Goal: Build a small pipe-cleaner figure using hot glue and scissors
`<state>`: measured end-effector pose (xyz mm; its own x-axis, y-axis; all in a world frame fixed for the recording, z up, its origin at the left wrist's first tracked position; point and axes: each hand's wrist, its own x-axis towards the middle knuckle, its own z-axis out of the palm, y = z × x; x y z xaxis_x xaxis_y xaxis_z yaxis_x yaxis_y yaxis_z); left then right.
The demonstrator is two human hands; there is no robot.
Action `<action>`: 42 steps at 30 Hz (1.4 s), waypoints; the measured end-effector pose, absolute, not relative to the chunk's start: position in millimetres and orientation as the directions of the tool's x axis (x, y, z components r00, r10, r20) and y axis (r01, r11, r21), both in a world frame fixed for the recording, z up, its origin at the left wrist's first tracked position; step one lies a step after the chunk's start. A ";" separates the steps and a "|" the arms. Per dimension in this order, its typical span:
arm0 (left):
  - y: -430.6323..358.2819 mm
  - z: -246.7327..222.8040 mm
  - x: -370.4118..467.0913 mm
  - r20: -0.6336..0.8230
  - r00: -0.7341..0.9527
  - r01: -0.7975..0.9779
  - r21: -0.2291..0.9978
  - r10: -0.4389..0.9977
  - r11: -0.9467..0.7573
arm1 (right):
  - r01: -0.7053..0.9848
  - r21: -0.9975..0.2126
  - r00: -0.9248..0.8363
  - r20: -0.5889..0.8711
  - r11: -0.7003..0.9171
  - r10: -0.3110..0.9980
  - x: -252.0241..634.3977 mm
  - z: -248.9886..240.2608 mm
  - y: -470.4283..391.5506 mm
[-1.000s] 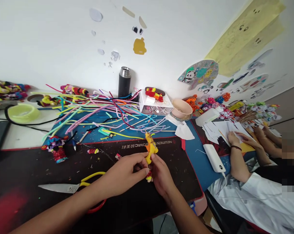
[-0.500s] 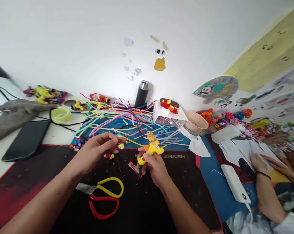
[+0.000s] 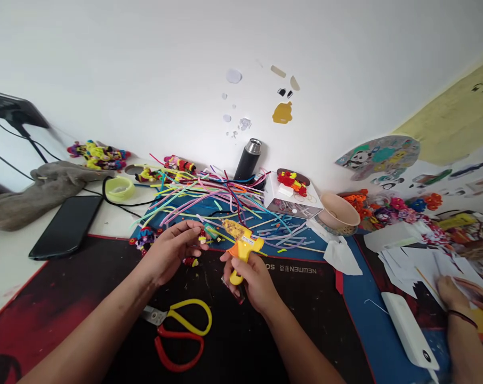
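"Since the earlier frame, what is different?"

"Hands that meet around the yellow glue gun [image 3: 247, 246] a second ago are apart now, and the left hand [image 3: 169, 253] is off to its own side."

"And how far along do things look?"

"Several pipe-cleaner figures [image 3: 99, 156] by the wall look finished. The small red-and-white piece [image 3: 202, 235] looks like only a part, probably incomplete. Whether it has glue on it, the view does not tell."

"Where is that piece?"

"Pinched in the left fingertips, over the dark mat [image 3: 325, 304], clear of the nozzle. Another small red-and-yellow piece [image 3: 191, 262] lies just below."

"How are the arms set?"

"Both forearms slant inward. The right hand [image 3: 259, 282] is wrapped around the gun's grip, nozzle tilted up toward the left. Whether the trigger is squeezed is unclear. The scissors [image 3: 155, 316] lie nearer the body, untouched."
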<state>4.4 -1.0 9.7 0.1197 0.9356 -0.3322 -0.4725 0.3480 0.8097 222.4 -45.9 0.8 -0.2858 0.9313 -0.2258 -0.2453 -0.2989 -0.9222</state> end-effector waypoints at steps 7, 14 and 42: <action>0.0 11.0 6.2 -0.350 0.075 -0.505 0.794 0.934 0.338 | -0.233 -0.928 -0.278 -0.224 -0.291 0.934 226.3 -0.4 -45.7; 0.0 11.5 1.4 -0.266 0.014 -0.441 0.864 0.964 0.245 | -0.107 -0.933 -0.312 -0.298 -0.345 0.902 221.2 -0.5 -40.7; -17.0 15.9 8.7 -0.354 0.389 -0.520 0.678 0.850 0.520 | -0.169 -0.949 -0.304 -0.208 -0.267 0.930 198.2 -0.8 -27.5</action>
<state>8.7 -17.0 15.9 0.3895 0.8504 -0.3538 -0.5199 0.5201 0.6777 198.2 -27.5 -0.8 -0.3038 0.9298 -0.2079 -0.1692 -0.2674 -0.9486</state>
